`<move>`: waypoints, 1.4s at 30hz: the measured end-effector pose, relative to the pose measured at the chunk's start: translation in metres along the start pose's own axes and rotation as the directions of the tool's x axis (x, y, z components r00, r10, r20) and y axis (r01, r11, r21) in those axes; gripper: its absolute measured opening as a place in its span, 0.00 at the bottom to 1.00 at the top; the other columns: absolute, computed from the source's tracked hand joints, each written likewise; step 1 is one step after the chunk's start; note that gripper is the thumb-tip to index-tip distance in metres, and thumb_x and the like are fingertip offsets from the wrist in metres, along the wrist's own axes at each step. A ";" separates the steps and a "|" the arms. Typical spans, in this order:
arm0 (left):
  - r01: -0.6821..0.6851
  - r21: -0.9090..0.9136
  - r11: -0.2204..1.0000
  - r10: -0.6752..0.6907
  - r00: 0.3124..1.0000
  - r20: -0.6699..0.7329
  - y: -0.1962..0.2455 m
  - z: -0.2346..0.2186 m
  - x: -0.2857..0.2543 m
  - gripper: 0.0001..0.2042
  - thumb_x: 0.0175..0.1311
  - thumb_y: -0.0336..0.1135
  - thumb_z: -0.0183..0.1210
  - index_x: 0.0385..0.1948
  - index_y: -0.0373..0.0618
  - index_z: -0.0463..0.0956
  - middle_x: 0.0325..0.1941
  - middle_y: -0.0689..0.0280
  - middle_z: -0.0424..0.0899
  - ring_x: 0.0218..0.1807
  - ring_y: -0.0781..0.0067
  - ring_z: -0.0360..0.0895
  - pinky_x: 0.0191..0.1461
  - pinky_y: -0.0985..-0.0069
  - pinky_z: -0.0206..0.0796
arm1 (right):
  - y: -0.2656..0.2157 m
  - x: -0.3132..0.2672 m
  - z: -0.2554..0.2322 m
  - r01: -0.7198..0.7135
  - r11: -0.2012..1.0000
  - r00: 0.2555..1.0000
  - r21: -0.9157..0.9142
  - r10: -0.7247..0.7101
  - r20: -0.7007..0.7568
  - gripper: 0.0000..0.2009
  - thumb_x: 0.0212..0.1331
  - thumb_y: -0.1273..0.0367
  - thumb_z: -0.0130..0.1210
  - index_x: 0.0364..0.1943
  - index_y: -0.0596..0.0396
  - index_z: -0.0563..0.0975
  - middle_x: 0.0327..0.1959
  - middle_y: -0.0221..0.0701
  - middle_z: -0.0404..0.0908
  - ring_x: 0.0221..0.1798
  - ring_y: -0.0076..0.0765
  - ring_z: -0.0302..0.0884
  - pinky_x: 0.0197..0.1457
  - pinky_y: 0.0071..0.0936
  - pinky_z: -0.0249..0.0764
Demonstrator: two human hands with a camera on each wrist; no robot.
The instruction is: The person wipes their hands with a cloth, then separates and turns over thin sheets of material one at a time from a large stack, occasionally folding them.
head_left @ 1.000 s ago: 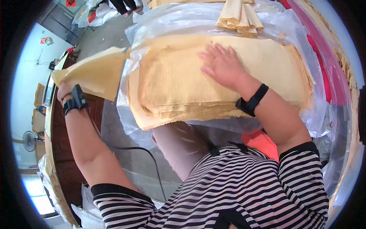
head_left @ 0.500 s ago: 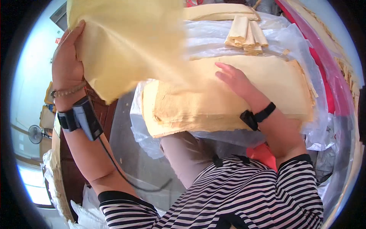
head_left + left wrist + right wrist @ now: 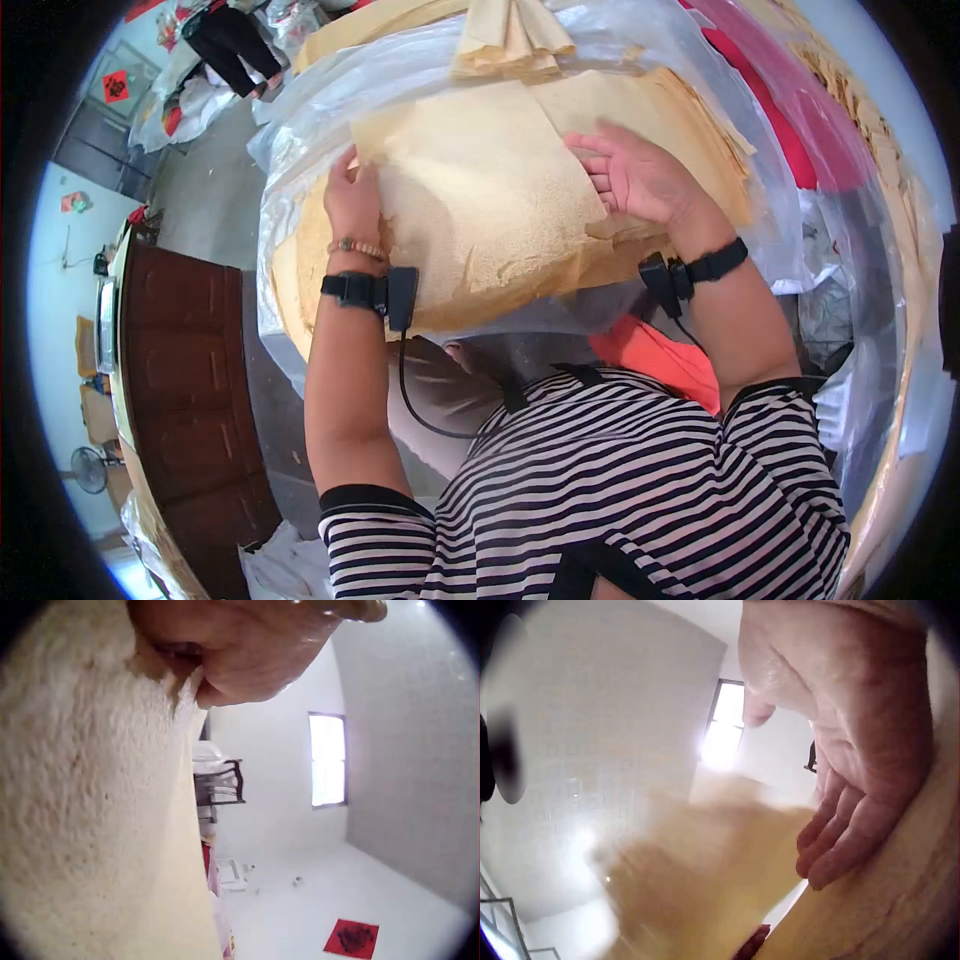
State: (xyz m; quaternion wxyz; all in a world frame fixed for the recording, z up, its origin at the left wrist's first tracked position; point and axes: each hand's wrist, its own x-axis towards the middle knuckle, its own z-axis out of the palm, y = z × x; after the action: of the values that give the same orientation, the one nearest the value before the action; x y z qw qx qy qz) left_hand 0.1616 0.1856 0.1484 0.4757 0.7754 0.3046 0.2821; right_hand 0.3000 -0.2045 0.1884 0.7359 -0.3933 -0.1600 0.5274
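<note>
My papery sheet [image 3: 485,185] looks matt and rough; the plastic sheeting [image 3: 320,105] is glossy, the cabinet [image 3: 185,375] polished wood.

No readable text; dark marking [image 3: 115,87] on red square [image 3: 121,77] too small

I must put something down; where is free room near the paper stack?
Bare plastic lies between folded papers and red strip, except one scrap; bare floor between plastic and brown cabinet. Crowded: the stack, under the loose sheet, left hand and right hand.
</note>
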 end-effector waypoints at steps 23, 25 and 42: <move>-0.844 0.478 0.244 0.448 0.535 0.716 0.062 -0.078 -0.173 0.38 0.46 0.36 0.73 0.67 0.55 0.73 0.77 0.61 0.70 0.78 0.53 0.65 0.78 0.50 0.56 | 0.028 -0.054 0.051 -0.202 0.517 0.948 -0.832 -0.110 -0.298 0.24 0.65 0.67 0.65 0.65 0.55 0.77 0.37 0.21 0.81 0.31 0.16 0.78 0.36 0.18 0.77; -0.866 0.438 0.240 0.493 0.497 0.714 0.061 -0.079 -0.172 0.35 0.49 0.39 0.72 0.66 0.54 0.74 0.73 0.61 0.75 0.75 0.54 0.70 0.77 0.50 0.58 | 0.028 -0.062 0.061 -0.233 0.794 0.943 -0.562 0.044 -0.329 0.23 0.66 0.67 0.62 0.65 0.54 0.76 0.37 0.21 0.82 0.33 0.16 0.81 0.34 0.18 0.78; 0.001 0.305 0.952 -0.080 0.966 0.245 0.067 -0.039 -0.137 0.15 0.71 0.38 0.63 0.47 0.32 0.83 0.37 0.55 0.88 0.36 0.67 0.85 0.38 0.70 0.75 | 0.034 -0.047 0.098 0.284 -0.102 0.754 -0.953 -0.590 0.288 0.22 0.65 0.64 0.63 0.63 0.51 0.76 0.54 0.36 0.83 0.59 0.45 0.80 0.66 0.41 0.75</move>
State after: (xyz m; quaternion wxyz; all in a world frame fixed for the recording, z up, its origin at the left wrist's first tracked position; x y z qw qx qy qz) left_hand 0.0573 0.0818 0.2044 0.3923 0.8623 0.2966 0.1207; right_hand 0.1958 -0.2025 0.2342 0.4175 -0.7562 -0.5016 -0.0471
